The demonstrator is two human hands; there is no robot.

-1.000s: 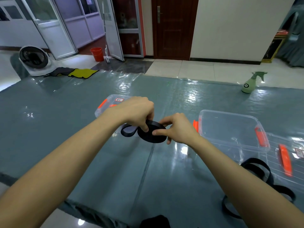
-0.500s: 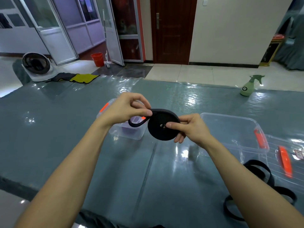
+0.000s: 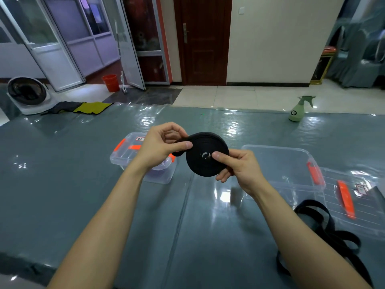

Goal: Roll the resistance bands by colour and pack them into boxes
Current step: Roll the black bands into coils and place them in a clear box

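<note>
- Right hand (image 3: 239, 170) pinches the black roll (image 3: 205, 156) at its centre, above the table (image 3: 62, 184).
- Left hand (image 3: 160, 149) pinches the roll's loose end.
- Lidded box (image 3: 129, 155) behind left; open box (image 3: 285, 165) right.
- Loose bands (image 3: 325, 230) lie near right.

bright, cool | glare on table cover (image 3: 229, 130) (glossy) | edges bowed
</note>
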